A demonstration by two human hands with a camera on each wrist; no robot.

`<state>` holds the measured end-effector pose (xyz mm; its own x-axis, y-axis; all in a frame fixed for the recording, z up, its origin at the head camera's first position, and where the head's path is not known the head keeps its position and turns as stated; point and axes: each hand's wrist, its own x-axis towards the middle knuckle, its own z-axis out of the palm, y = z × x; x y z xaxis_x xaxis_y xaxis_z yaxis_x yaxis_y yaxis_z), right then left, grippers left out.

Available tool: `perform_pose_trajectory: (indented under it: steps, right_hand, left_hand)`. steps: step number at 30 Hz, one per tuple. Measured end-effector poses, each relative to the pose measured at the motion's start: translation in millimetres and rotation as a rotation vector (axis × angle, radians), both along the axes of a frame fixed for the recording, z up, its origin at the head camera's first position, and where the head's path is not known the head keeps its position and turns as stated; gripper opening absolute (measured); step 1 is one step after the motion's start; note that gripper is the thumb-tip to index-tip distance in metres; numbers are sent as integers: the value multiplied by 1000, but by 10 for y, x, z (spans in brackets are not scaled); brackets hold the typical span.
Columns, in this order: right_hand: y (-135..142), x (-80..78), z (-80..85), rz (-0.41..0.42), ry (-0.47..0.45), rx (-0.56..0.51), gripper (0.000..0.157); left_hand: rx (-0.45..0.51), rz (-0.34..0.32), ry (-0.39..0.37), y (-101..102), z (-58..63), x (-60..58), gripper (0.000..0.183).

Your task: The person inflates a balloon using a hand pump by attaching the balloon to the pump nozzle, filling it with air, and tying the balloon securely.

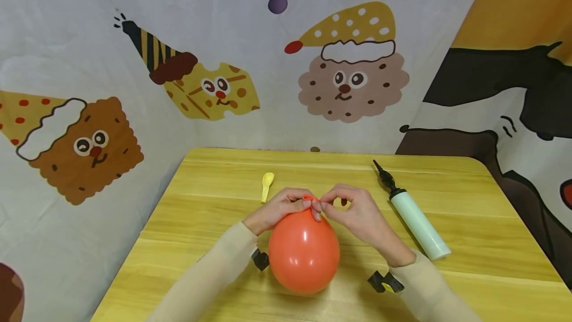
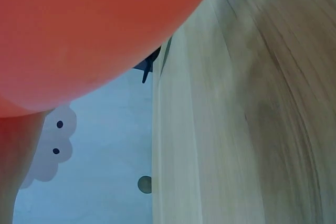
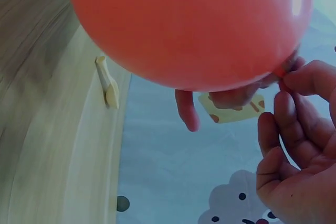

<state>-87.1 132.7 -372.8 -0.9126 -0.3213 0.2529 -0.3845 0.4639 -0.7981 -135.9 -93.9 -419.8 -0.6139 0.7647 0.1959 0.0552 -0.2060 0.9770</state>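
An inflated red-orange balloon (image 1: pixel 304 255) hangs between the two hands, its neck upward in the head view. The left hand (image 1: pixel 286 207) grips the balloon's neck from the left, thumb and fingers closed around it. From the other side the right hand (image 1: pixel 355 210) pinches the neck's end between thumb and index finger. In the right wrist view the right hand (image 3: pixel 302 140) shows that pinch beside the balloon (image 3: pixel 194 30), its other fingers curled loosely. The balloon (image 2: pixel 89 30) fills the upper left of the left wrist view and hides most of the left hand there.
A flat yellow balloon (image 1: pixel 267 187) lies on the wooden table (image 1: pixel 214 173) beyond the left hand. To the right lies a hand pump (image 1: pixel 420 225) with a pale green barrel and black nozzle. A printed cloth (image 1: pixel 250 133) hangs behind the table's far edge.
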Motion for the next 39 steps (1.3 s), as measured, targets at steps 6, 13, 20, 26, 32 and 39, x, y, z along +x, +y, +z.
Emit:
perform_pose_trajectory:
  steps: [6, 13, 20, 26, 32, 39]
  right_hand:
    - [-27, 1, -69, 20, 26, -89, 17]
    - [20, -56, -174, 295, -117, -372, 13]
    - [43, -119, -201, 507, -251, -540, 12]
    - [74, -151, -199, 561, -305, -555, 12]
    - [71, -148, -184, 491, -280, -526, 8]
    - [79, -139, -267, 424, -329, -598, 5]
  left_hand:
    - [27, -20, -58, 32, 25, 9, 22]
    - [59, -52, -95, 79, 61, 30, 23]
    - [111, -86, -110, 106, 66, 35, 19]
    - [107, -82, -104, 105, 34, 13, 18]
    - [82, -69, -84, 110, 52, -21, 18]
    - [13, 48, -56, 108, 74, -41, 20]
